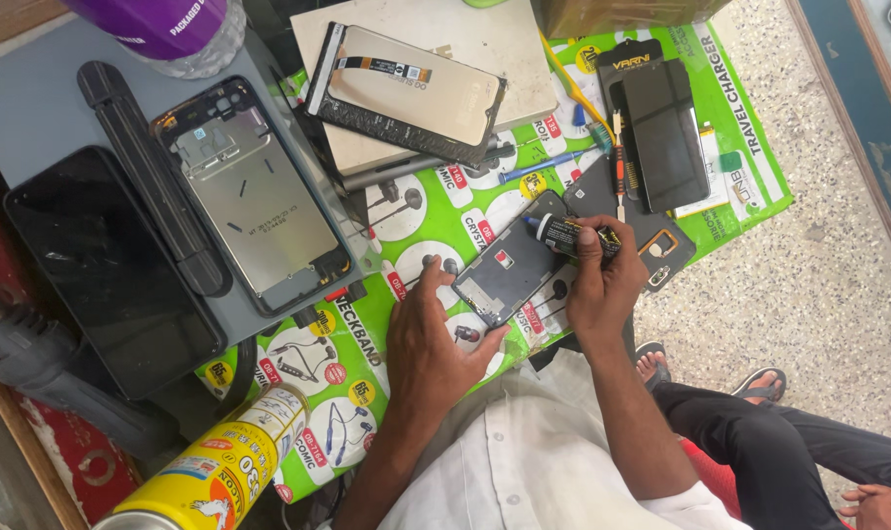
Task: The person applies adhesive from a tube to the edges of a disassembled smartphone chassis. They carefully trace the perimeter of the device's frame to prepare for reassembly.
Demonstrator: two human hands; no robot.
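Black glue tube [573, 236] sits clenched in the right hand [602, 285], nozzle on the phone frame [509, 270] near the surface's front edge; left hand [431, 339] fingers press it flat, grasping nothing. Over-squeezing risks flooding glue across the frame.

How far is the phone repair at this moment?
Done: one phone frame lies stripped on the grey mat, and a screen panel waits face down. In hand: the left hand steadies a phone while the right hand holds a glue tube at its edge. Left: no screen fitted yet.
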